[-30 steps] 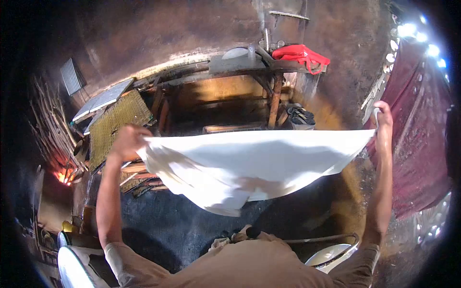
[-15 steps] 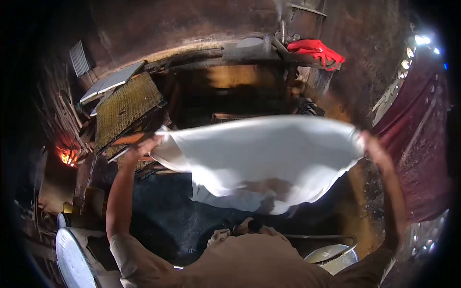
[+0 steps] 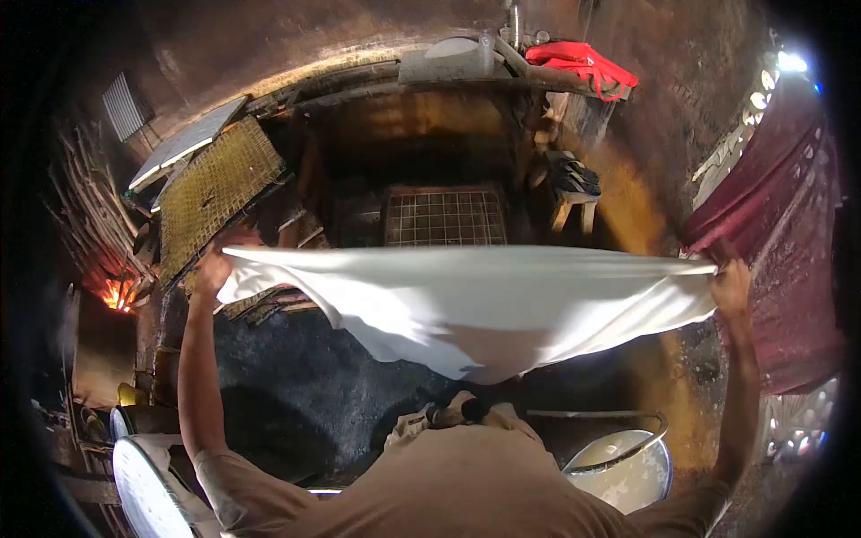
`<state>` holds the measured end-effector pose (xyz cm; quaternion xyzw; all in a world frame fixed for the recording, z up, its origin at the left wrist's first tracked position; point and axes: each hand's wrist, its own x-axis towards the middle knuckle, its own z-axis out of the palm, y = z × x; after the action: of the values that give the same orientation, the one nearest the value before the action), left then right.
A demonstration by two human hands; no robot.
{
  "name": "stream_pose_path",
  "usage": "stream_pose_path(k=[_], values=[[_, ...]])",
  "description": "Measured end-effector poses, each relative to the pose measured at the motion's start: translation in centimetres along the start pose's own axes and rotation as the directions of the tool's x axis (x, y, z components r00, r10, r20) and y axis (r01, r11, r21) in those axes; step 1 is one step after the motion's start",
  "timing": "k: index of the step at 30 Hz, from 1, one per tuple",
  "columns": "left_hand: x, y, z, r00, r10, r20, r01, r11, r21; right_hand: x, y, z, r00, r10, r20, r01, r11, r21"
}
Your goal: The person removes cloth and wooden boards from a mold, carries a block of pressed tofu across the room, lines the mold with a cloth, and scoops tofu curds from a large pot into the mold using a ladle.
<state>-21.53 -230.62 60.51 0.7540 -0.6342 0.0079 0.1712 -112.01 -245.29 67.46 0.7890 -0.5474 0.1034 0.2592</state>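
Observation:
A white cloth (image 3: 466, 300) is stretched wide in the air before my chest, its top edge nearly straight and its lower part sagging toward the middle. My left hand (image 3: 215, 264) is closed on its left corner, near the woven mesh panel. At the opposite end, my right hand (image 3: 731, 280) grips the right corner, beside the dark red hanging cloth (image 3: 780, 242). Shadows fall across the white fabric.
Fire (image 3: 119, 294) burns at the left below stacked sticks (image 3: 103, 206). A woven panel (image 3: 220, 184) leans nearby. Behind the cloth are a wire grid (image 3: 446, 218), a small stool (image 3: 574, 202) and a shelf with a red bag (image 3: 583, 63). A basin (image 3: 628, 471) stands lower right.
My hands came closer together, then spread wide apart again. The cloth billowed up and is now pulled taut along its top edge. The view has tilted down, showing the wire grid and stool.

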Motion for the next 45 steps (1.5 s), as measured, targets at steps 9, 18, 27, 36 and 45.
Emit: stream_pose_path(k=[9, 18, 27, 36, 45], values=[[1.7, 8.5, -4.6, 0.890, 0.212, 0.403, -0.027, 0.908, -0.419, 2.2, -4.3, -4.3, 0.808, -0.120, 0.577, -0.146, 0.908, 0.392], [-0.7, 1.6, -2.2, 0.987, 0.037, -0.159, 0.054, 0.847, 0.529, 0.5, 0.9, -3.1, 0.905, 0.384, 0.184, -0.304, 0.886, -0.351], [9.1, 8.7, -11.5, 0.893, -0.126, 0.433, 0.450, 0.316, -0.835, 16.6, 2.4, -6.6, 0.589, 0.643, 0.489, -0.478, -0.210, 0.853], [26.5, 12.5, -10.6, 0.990, -0.137, 0.031, 0.050, 0.135, -0.990, 34.5, -4.1, -5.0, 0.869, 0.415, 0.270, -0.136, -0.324, 0.936], [42.4, 10.0, -15.2, 0.980, -0.170, -0.102, -0.038, 0.343, -0.939, 50.2, 5.2, -0.4, 0.877, 0.476, 0.067, 0.083, -0.286, 0.955]])
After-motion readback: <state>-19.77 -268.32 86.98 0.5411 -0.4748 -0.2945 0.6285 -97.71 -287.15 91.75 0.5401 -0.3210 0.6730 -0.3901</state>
